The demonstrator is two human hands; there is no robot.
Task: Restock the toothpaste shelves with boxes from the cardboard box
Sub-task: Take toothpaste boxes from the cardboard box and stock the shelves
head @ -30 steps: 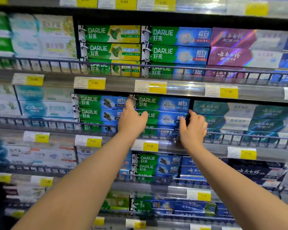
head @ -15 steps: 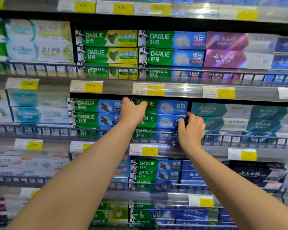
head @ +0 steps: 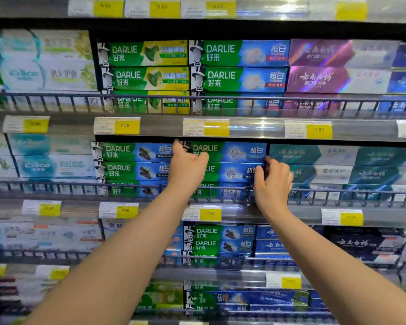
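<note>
A stack of green-and-blue Darlie toothpaste boxes (head: 230, 160) sits on the middle shelf behind a wire rail (head: 220, 187). My left hand (head: 186, 167) grips the left end of the stack, fingers curled round the top boxes' end. My right hand (head: 271, 181) holds the right end, with the thumb on the front and the fingers curled behind the second box. The lowest box of the stack is partly hidden by the rail and my hands. The cardboard box is out of view.
More Darlie boxes (head: 134, 160) sit directly left of the stack, teal boxes (head: 338, 165) directly right. Shelves above and below are packed with toothpaste. Yellow price tags (head: 210, 213) line each shelf edge. A wire rail fronts every shelf.
Both hands stay on the ends of the Darlie stack. The left hand has shifted slightly right and up on the top box; the view has drifted a little.
</note>
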